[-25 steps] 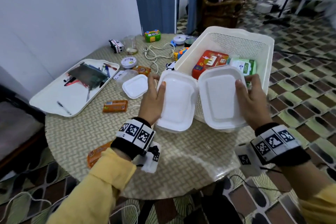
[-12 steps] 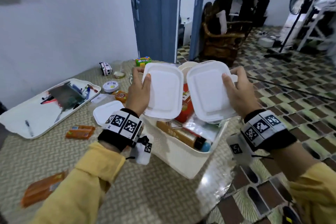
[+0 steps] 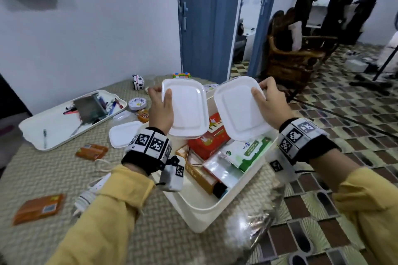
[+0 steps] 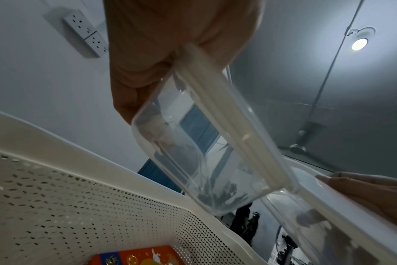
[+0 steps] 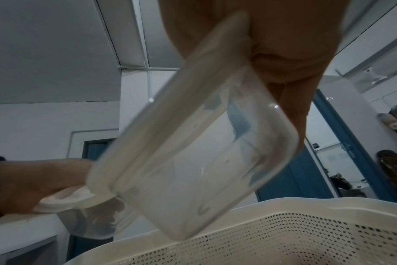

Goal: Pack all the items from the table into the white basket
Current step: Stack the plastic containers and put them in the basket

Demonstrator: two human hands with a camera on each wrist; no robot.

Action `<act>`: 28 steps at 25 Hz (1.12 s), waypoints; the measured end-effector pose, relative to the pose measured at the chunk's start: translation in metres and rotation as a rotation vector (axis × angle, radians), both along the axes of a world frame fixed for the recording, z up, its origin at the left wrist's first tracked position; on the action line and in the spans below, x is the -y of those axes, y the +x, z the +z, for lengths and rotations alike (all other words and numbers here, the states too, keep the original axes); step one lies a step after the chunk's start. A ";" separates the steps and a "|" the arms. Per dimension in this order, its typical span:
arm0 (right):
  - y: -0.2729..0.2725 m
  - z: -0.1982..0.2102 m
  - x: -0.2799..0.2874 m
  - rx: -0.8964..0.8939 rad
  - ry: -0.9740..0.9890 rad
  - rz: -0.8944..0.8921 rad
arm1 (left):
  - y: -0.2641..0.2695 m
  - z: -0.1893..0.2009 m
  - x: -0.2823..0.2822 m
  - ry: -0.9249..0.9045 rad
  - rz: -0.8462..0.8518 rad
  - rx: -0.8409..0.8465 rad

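Table (image 3: 133, 211): tray (image 3: 53, 127), packets; hands each grip lidded tub over basket (image 3: 202, 213)

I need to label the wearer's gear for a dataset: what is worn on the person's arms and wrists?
Both arms are in yellow long sleeves, left sleeve and right sleeve. Each wrist carries a black band with white blocks printed with black square markers: left wristband, right wristband. A small white camera unit with thin black cable hangs under each wrist. The hands are bare.

Yellow sleeves (image 3: 120, 196), black-white marker wristbands (image 3: 150, 144)
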State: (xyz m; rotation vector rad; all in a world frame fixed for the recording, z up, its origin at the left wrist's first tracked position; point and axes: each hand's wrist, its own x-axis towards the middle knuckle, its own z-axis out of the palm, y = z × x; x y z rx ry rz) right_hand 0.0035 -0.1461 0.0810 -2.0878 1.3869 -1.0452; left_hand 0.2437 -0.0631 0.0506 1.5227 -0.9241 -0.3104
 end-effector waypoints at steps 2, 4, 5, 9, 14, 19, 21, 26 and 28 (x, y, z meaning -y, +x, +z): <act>0.008 -0.003 0.021 -0.024 0.015 0.031 | -0.001 -0.005 0.010 0.005 0.032 -0.023; 0.019 -0.005 0.043 -0.061 0.036 0.068 | 0.000 -0.015 0.019 0.023 0.075 -0.051; 0.026 -0.007 0.054 -0.090 0.052 0.089 | 0.001 -0.019 0.024 0.035 0.090 -0.074; 0.053 -0.016 0.092 -0.179 0.074 0.227 | 0.002 -0.042 0.034 0.125 0.137 -0.184; 0.072 -0.035 0.120 -0.251 0.113 0.335 | -0.008 -0.066 0.026 0.192 0.229 -0.250; 0.082 -0.058 0.135 -0.279 0.199 0.426 | -0.011 -0.075 0.021 0.265 0.297 -0.313; 0.085 -0.065 0.141 -0.265 0.249 0.461 | -0.011 -0.078 0.019 0.268 0.296 -0.321; 0.095 -0.080 0.157 -0.283 0.310 0.580 | -0.014 -0.088 0.012 0.343 0.336 -0.268; 0.097 -0.085 0.163 -0.305 0.332 0.638 | -0.014 -0.095 0.010 0.341 0.376 -0.278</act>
